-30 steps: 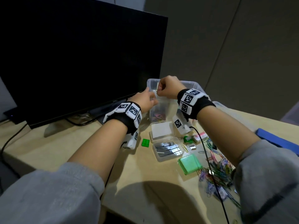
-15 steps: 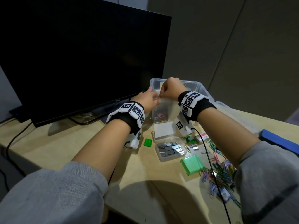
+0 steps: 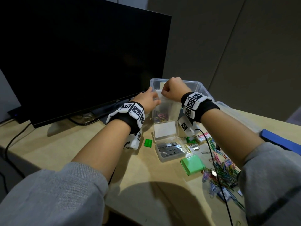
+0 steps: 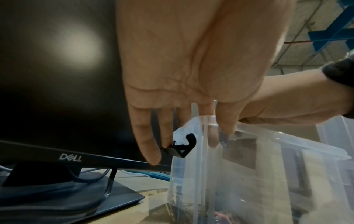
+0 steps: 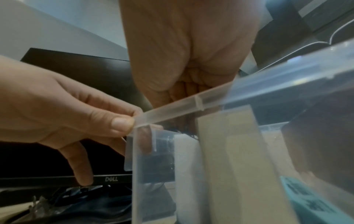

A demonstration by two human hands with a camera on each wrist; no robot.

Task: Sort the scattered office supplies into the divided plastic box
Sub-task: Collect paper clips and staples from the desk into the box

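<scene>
1. Both hands work at the near-left corner of the divided plastic box (image 3: pixel 201 88), which stands on the table (image 3: pixel 81 144) just beside the monitor (image 3: pixel 73 54).
2. Left hand (image 3: pixel 147 101): its grip is closed as a pinch, thumb outside and fingertips inside, on the box rim at the corner. This shows best in the right wrist view.
3. Right hand (image 3: pixel 173 90): fingers curled tight above the box, prob. around a divider sheet or smth thin and white. I cannot tell exactly what it holds; the view is blurred there.
4. Still waiting on the table: the paper clips (image 3: pixel 221 173) in a pile, the green case (image 3: pixel 193 165), the staples case (image 3: pixel 170 149) lying open.
5. Risk A: the box is light and half empty, so if the right hand pushes down hard while the left grip is weak, the box may tip or slide toward the monitor.
6. Risk B: a divider set crooked may leave a gap at the bottom, and small clips can pass to the next compartment.
7. Risk C: the wrist cable (image 3: pixel 211 160) crosses the clip pile, so moving the right arm may drag clips off the table edge.
</scene>
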